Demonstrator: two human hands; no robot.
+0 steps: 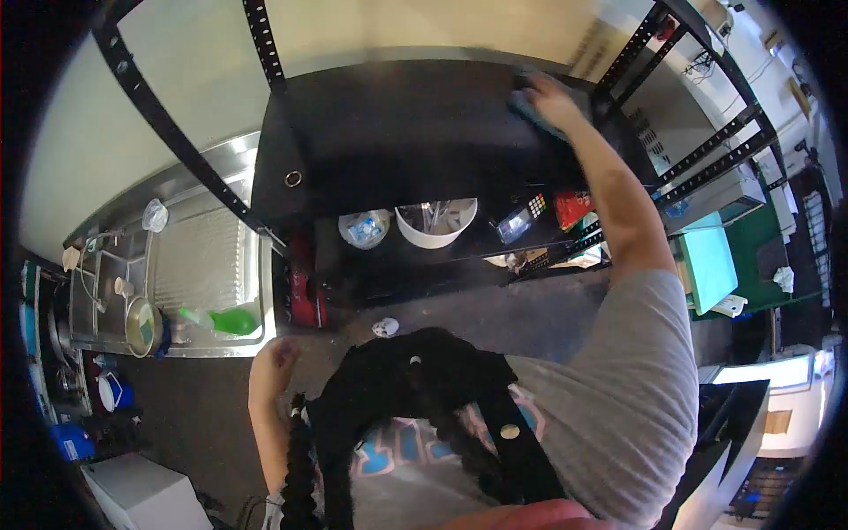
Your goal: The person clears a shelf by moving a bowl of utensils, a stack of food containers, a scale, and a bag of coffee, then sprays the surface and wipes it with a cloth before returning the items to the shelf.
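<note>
On the far right part of the black shelf top [380,115], my right hand [549,99] presses down on a blue-grey cloth [535,117], its fingers over the cloth. My left hand [276,358] hangs low beside the front corner of the metal sink unit and touches nothing that I can see; its fingers are too unclear to read. A small ring-shaped object [293,178] lies on the left side of the shelf top.
Below are a white tub [436,226] of utensils, a clear container [364,228], a card terminal [519,219] and a red packet [572,208]. Black perforated posts [168,132] flank the shelf. A green spray bottle [233,321] lies on the sink's drainboard [199,247].
</note>
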